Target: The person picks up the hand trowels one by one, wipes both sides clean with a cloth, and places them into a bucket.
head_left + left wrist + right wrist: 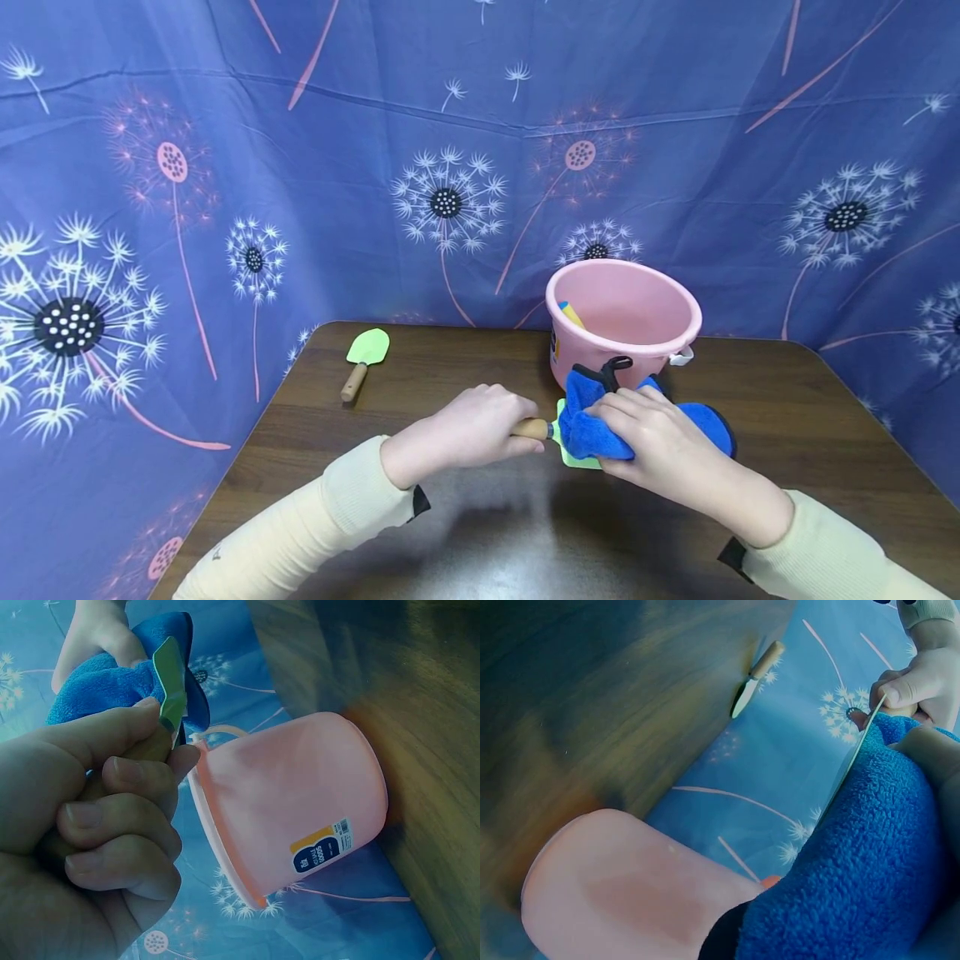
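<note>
In the head view my left hand (472, 429) grips the wooden handle (531, 428) of a small garden shovel with a light green, square-edged blade (579, 461). My right hand (656, 437) holds a fluffy blue cloth (588, 425) with dark edging and a black loop, pressed over the blade. The cloth covers most of the blade; a green strip shows along its near edge. From the left wrist, curled fingers wrap the handle, and the thumb lies close to the green blade (171, 682). Blue cloth (862, 832) fills much of the right wrist view, against the thin blade edge.
Just behind the hands stands a pink bucket (573, 354) with a yellow-and-blue item (572, 314) inside. A green trowel (367, 347) with a wooden handle lies at the back left of the brown table (300, 467). Patterned blue fabric (360, 208) hangs behind.
</note>
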A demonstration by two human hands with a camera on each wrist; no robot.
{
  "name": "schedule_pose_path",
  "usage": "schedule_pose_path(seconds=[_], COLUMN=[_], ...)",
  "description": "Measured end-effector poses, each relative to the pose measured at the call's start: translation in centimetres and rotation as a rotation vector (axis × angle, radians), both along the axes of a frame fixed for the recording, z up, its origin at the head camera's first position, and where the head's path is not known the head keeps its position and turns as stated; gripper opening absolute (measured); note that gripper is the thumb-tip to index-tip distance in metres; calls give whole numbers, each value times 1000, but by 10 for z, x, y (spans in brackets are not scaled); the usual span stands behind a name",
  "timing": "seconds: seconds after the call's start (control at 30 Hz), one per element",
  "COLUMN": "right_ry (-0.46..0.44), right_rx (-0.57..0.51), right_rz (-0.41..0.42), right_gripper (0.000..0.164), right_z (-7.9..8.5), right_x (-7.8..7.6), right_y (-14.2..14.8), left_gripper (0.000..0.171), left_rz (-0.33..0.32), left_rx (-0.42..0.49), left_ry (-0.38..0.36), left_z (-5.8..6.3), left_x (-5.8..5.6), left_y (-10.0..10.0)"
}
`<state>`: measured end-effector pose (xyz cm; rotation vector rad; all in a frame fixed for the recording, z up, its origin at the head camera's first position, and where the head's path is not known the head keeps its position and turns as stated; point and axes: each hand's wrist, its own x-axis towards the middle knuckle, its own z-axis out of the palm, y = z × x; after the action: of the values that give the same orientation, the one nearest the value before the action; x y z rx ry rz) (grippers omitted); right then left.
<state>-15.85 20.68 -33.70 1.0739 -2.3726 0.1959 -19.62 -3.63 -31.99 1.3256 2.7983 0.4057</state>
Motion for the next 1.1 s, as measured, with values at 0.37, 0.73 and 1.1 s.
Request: schedule_pose_path(seconds=[0.37,0.73,1.1], right_ry=[-3,35,33], right_rx=[26,31,12], right_rz=[-4,-3,5], right_gripper=[63,60,60], right_z=[1,-2,-7], right_x=[2,3,3], right_y=[6,13,22], left_gripper=[20,22,27], left_rz=[0,-4,-22], left_rx=[15,21,12], left_ry=[7,21,25], left_z=[-1,-3,-7], left_x=[1,-1,-5], left_y=[-7,-17,-31])
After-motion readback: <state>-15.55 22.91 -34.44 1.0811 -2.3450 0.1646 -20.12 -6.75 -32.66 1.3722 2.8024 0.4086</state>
